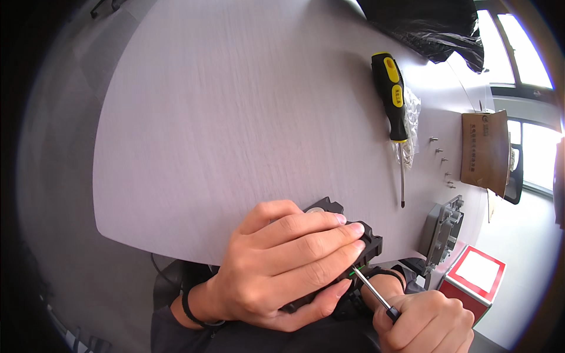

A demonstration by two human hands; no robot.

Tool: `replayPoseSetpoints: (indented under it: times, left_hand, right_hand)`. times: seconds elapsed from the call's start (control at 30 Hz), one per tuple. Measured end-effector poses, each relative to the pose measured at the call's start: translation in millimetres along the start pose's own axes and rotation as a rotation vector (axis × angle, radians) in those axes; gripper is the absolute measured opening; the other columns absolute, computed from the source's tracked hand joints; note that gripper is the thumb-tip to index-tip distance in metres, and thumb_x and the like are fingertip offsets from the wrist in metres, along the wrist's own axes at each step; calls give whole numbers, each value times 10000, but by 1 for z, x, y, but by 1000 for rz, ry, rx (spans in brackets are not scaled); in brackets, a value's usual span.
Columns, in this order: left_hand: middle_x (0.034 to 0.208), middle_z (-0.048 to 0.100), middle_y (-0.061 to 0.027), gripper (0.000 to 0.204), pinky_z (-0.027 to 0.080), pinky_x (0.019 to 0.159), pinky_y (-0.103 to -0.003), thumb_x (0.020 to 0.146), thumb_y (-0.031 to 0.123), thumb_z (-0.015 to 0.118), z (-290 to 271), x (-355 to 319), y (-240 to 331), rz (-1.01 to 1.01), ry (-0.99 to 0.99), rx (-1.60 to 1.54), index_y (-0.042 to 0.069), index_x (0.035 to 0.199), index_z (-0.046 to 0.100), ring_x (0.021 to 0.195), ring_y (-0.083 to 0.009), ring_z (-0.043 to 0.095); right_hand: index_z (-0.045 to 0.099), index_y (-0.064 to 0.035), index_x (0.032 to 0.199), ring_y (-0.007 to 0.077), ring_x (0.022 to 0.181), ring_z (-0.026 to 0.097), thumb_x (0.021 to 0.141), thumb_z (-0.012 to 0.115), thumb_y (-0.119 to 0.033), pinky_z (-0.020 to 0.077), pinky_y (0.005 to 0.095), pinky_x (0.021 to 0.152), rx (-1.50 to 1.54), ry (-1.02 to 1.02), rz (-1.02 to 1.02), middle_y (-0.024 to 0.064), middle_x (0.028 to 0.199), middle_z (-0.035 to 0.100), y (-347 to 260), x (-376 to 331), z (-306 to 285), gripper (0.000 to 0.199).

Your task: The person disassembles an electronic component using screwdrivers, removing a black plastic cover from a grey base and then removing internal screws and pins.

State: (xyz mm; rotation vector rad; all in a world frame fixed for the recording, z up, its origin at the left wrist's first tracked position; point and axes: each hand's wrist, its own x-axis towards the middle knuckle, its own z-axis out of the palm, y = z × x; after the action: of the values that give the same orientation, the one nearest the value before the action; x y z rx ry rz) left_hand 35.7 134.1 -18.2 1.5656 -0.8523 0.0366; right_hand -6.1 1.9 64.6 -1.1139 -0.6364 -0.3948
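Note:
My left hand point(288, 259) is wrapped over a black housing point(368, 238) at the table's near edge, its fingers lying across the top and hiding most of it. In my right hand point(432, 323) is a screwdriver point(374, 290), gripped by its handle, which the fist mostly covers. The thin metal shaft points up and left. Its tip meets the side of the housing beside a small strip of green point(356, 271). I cannot tell whether the tip sits in a screw.
A larger black and yellow screwdriver point(391, 97) lies on the table point(223, 117) by a clear plastic bag point(412, 117). Several small screws point(439, 151) stand right of it. Further right are a grey metal part point(442, 229), a cardboard box point(484, 150) and a red-and-white box point(474, 279). A black bag point(429, 26) is at the back.

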Motion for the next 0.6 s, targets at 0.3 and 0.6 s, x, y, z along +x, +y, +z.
replayPoseSetpoints:
  times: [0.3,0.6]
  left_hand:
    - [984,700,-98,275,442,735,-319,680,151,668,4,1,-3,6,-9,0,18,918,699,917,-235,656]
    - [978,700,-97,268,444,724,-314,675,144,668,4,0,-4,17,9,2,19,909,700,918,-231,659]
  right_hand:
    - [305,-165,485,57,319,250,814,417,-55,148,241,343,-4,-31,48,-46,422,303,0,4,-6,364]
    - [317,-161,490,55,321,253,852,416,-85,159,236,341,-30,-51,49,-44,426,315,1,6,-2,383]
